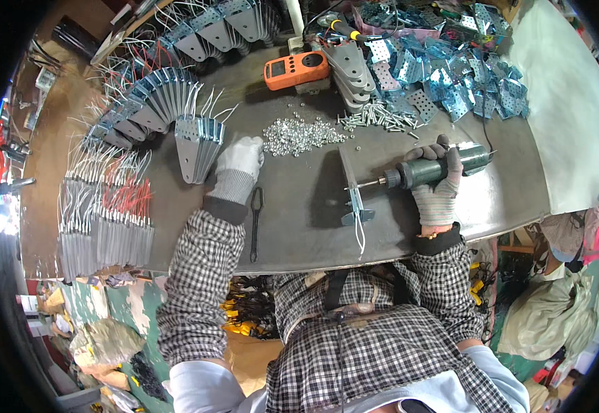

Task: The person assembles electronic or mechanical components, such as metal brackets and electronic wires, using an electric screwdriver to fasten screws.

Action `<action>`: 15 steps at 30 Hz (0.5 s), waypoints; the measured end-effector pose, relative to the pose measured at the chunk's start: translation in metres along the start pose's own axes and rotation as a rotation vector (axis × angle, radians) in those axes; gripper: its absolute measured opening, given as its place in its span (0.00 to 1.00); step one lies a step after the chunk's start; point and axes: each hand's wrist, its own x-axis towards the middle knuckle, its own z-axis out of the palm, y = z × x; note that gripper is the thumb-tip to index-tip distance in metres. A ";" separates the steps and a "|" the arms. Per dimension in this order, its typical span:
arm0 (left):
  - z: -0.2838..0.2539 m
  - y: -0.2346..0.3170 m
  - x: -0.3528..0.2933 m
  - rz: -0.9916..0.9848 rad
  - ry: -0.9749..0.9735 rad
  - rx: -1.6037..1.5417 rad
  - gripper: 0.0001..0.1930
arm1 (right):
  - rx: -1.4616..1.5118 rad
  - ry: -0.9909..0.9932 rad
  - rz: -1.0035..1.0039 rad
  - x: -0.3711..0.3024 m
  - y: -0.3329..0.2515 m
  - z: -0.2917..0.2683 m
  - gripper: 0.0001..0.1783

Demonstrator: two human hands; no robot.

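My right hand (440,175), in a grey glove, is wrapped round a dark green electric screwdriver (409,173) lying sideways. The screwdriver's bit points left and meets a metal bracket assembly (353,186), which stands on edge with white wires trailing toward me. My left hand (241,160), also gloved, is at the left edge of a heap of small shiny nuts (299,136). Its fingers are curled closed, and whatever they pinch is hidden. Just below it lies a black tweezer-like tool (256,224). A stack of grey tapered plates with wires (199,148) stands beside my left wrist.
Screws (382,117) lie in a pile right of the nuts. Behind them are grey plates (351,76), an orange meter (296,71) and a big heap of bluish perforated brackets (451,69). Wired grey strips (107,234) and rows of assembled plates (151,103) fill the left side.
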 end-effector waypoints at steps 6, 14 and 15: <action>0.020 -0.005 -0.001 -0.032 -0.045 -0.485 0.03 | 0.040 0.011 0.023 0.000 -0.001 0.002 0.22; 0.030 0.125 -0.079 -0.060 0.077 -1.516 0.16 | 0.007 -0.001 0.018 -0.001 0.004 0.003 0.23; 0.032 0.126 -0.079 -0.059 0.073 -1.518 0.16 | 0.008 -0.007 0.015 0.000 0.003 0.002 0.23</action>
